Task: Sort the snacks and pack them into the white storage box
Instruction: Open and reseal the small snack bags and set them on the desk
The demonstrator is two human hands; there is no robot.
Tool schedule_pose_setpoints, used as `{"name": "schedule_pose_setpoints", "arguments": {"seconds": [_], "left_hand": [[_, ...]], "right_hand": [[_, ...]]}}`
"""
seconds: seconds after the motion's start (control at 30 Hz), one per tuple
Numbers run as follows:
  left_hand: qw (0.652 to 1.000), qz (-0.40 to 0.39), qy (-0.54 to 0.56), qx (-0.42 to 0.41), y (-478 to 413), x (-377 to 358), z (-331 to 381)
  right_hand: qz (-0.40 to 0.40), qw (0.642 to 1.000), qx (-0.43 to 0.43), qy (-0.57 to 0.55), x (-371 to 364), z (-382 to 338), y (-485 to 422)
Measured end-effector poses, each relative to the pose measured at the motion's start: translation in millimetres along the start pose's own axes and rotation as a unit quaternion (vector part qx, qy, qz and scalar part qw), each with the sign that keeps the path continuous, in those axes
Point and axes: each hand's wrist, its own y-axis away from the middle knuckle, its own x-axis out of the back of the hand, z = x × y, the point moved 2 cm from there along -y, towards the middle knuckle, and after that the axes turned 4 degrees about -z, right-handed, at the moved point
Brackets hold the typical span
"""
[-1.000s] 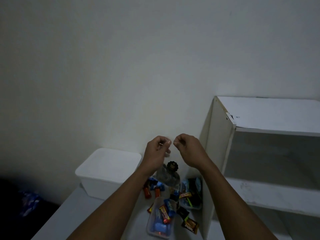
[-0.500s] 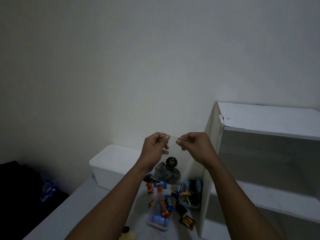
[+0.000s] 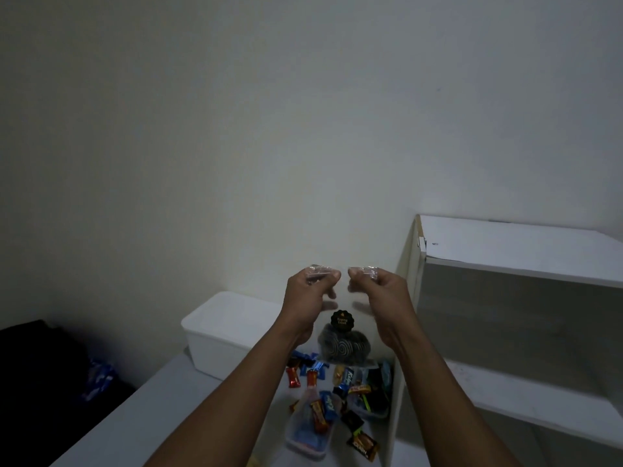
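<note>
Dim frame. Clear bag (image 3: 343, 347) film is nearly invisible vs the wall; you only see its crinkled top, black scalloped label and dark swirl-pattern rounds inside. Yr forearms cover part of the snacks (image 3: 337, 382) on the table below yr hands, wrappers mostly unreadable. L hand (image 3: 308, 298) & R hand (image 3: 381, 298) each pinch a bunch of film at bag top; bag hangs between them. White storage box (image 3: 219, 332), smooth plastic w/ rounded corners, sits beyond yr L wrist. Vs 0.5 s ago: top edge was one taut strip, now two bunches w/ gap.

The grey table (image 3: 135, 419) bears a white storage box (image 3: 222, 335), scattered snacks (image 3: 308, 375) and clear tubs (image 3: 305, 439).
</note>
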Motion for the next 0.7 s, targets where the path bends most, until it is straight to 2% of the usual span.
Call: {"name": "schedule_pose_setpoints", "arguments": {"seconds": [0.3,0.47,0.7], "left_hand": [[0.999,0.031,0.005,-0.022,9,-9,5],[0.997,0.063,0.009,-0.034,10,-12,9],[0.996,0.069,0.039,-0.041,9,-27,9]], "right_hand": [[0.048,0.999,0.012,-0.010,-5,-5,6],[0.011,0.999,0.021,-0.037,-1,-9,8],[0.084,0.987,-0.013,-0.135,1,-12,9]]}}
